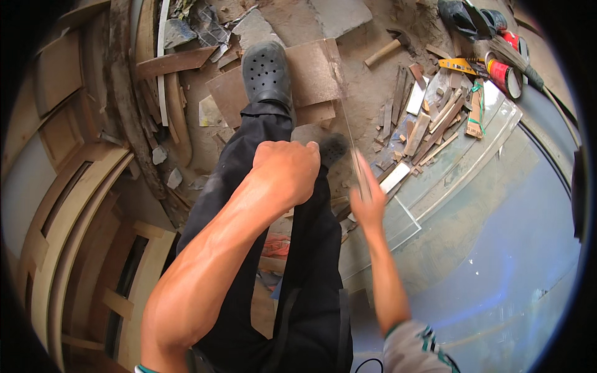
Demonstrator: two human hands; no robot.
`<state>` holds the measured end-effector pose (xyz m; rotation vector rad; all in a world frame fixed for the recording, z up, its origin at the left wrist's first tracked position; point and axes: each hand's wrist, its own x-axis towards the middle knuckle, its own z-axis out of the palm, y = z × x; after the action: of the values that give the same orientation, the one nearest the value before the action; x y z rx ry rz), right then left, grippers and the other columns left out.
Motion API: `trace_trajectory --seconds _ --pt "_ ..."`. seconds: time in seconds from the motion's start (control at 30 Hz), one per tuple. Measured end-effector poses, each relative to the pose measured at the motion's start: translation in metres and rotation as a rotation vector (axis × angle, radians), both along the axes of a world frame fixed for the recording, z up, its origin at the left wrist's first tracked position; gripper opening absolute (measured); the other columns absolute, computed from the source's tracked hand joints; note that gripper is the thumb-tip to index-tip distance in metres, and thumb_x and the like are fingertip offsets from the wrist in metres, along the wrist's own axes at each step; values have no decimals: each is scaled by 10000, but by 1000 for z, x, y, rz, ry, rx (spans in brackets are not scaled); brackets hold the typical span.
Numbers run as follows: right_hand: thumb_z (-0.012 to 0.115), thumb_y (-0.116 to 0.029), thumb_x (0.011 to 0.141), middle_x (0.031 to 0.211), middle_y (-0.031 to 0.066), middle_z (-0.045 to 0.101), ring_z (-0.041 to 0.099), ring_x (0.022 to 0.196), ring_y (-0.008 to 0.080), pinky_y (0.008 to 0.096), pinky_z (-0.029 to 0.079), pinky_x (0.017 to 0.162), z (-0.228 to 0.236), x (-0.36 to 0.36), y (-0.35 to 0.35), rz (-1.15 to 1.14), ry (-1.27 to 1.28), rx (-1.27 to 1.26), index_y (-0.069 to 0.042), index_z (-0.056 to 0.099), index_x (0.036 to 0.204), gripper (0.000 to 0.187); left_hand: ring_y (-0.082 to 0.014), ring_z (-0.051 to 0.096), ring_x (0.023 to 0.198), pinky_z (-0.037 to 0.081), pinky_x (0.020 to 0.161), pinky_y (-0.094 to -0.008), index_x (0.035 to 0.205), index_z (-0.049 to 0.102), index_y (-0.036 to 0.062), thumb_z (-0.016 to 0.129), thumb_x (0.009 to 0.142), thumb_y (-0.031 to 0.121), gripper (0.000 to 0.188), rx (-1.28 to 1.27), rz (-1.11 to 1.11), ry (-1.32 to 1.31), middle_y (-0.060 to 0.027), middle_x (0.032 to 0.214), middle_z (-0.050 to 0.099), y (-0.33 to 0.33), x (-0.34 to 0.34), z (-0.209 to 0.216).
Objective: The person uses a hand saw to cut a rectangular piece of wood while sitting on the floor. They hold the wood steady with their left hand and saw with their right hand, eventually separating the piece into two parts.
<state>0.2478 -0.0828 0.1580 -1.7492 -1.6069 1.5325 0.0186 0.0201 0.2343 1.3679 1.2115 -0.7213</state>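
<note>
L to R: pale wooden frames stood far L; the brown board lay on the floor ahead of both hands, long axis approx. L–R, beneath the L shoe. The L hand, nearer in view, was curled into a fist (contents, if any, can't tell); the R hand, apart from it, gripped a blurred thin-bladed tool pointing fwd twd the board's R end. Far R, nr. wood scraps, lay a red-and-yellow cylinder, contents unclear.
</note>
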Motion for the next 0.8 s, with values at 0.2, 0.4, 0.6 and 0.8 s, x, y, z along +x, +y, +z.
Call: trace_trajectory --seconds 0.2,0.4,0.6,0.8 --pt "507 19 792 1344 185 620 578 1282 285 356 426 1085 -67 -18 63 -92 -36 -45 -31 543 1395 607 -390 697 954 545 754 -481 1109 619 -22 624 770 42 345 -67 -35 -14 -218 977 713 20 27 -6" --pt "471 57 783 1353 192 615 549 1316 283 363 408 1104 14 11 -19 -63 6 -14 -3 548 1381 606 -375 700 968 549 763 -479 1148 615 -24 629 767 47 388 -79 47 55 -202 995 718 -9 -3 -19" --pt "524 -16 827 1368 197 604 561 1299 285 352 416 1083 -98 -26 75 -98 -55 18 -9 539 1396 569 -277 722 1007 553 798 -384 1041 755 69 716 743 78 300 -162 -27 155 -136 1046 749 -11 4 -40" --pt "515 65 793 1342 187 623 580 1281 283 360 433 1071 17 20 -12 -24 22 7 0 544 1388 599 -280 723 995 552 775 -382 1086 722 55 679 777 70 313 -60 74 117 -135 1037 749 -12 -7 -26"
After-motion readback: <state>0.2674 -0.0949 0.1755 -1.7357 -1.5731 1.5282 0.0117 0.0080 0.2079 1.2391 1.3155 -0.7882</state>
